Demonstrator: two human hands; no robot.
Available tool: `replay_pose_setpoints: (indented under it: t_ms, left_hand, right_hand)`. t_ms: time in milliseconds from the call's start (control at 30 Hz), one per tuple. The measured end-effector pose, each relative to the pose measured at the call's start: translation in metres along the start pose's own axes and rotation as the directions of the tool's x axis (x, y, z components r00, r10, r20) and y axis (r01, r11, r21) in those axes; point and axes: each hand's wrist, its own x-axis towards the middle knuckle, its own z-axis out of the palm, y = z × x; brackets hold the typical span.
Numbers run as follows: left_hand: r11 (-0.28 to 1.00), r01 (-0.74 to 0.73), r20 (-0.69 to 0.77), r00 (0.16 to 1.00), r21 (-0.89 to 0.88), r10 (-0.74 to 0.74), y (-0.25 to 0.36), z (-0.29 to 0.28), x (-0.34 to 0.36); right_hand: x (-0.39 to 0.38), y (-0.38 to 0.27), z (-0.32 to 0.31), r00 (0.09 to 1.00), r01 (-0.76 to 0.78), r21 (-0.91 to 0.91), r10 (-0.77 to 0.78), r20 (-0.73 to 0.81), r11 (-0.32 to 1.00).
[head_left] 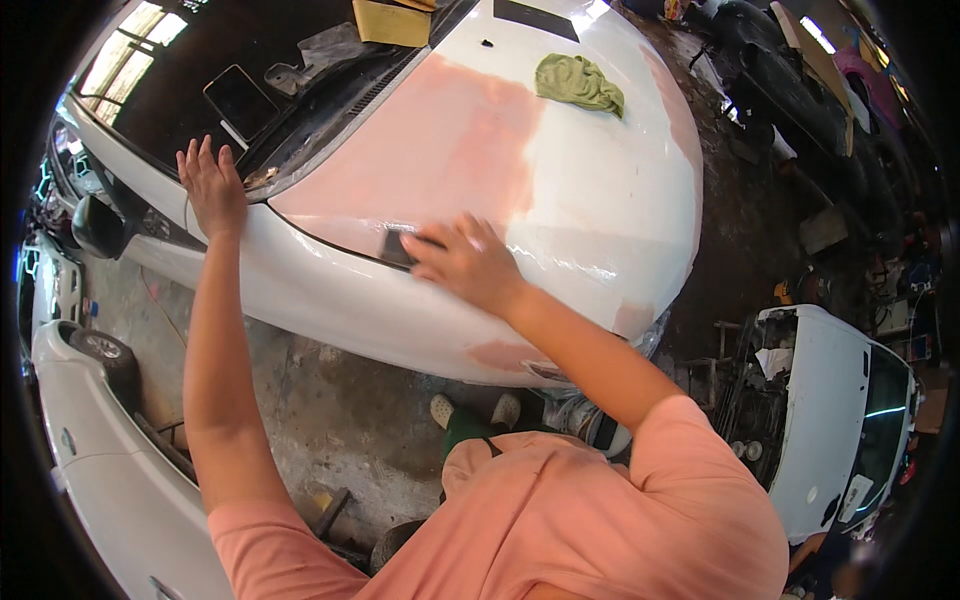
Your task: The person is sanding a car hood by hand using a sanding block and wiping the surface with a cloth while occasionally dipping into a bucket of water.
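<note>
Workshop floor, stained concrete, shows below and left of centre. White hood, patched pink, spans the upper centre. Your left grip, upper left, is spread open beside the hood's corner, holding nothing. Your right grip, mid-frame, is blurred, fingers partly curled. Crumpled green cloth lies top centre. Smallest, the dark pad is held under your right fingertips on the hood's near edge.
</note>
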Motion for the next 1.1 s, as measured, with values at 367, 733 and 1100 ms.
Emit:
replay_pose_setpoints:
  t_ms: [367, 733, 1100]
  left_hand:
    - [1.000, 0.007, -0.001, 1.000, -0.002, -0.007, 0.001, -0.003, 0.001]
    - [1.000, 0.012, 0.001, 1.000, -0.015, -0.012, 0.001, -0.002, -0.002]
    - [0.998, -0.052, -0.006, 0.999, -0.026, 0.052, -0.006, -0.008, -0.001]
  right_hand:
    - [-0.016, -0.001, 0.006, 0.999, -0.017, -0.047, 0.016, -0.032, 0.999]
    - [-0.035, -0.004, 0.007, 0.998, -0.035, -0.078, 0.030, -0.057, 0.996]
    - [-0.043, -0.012, 0.009, 0.998, -0.045, -0.134, 0.038, -0.059, 0.990]
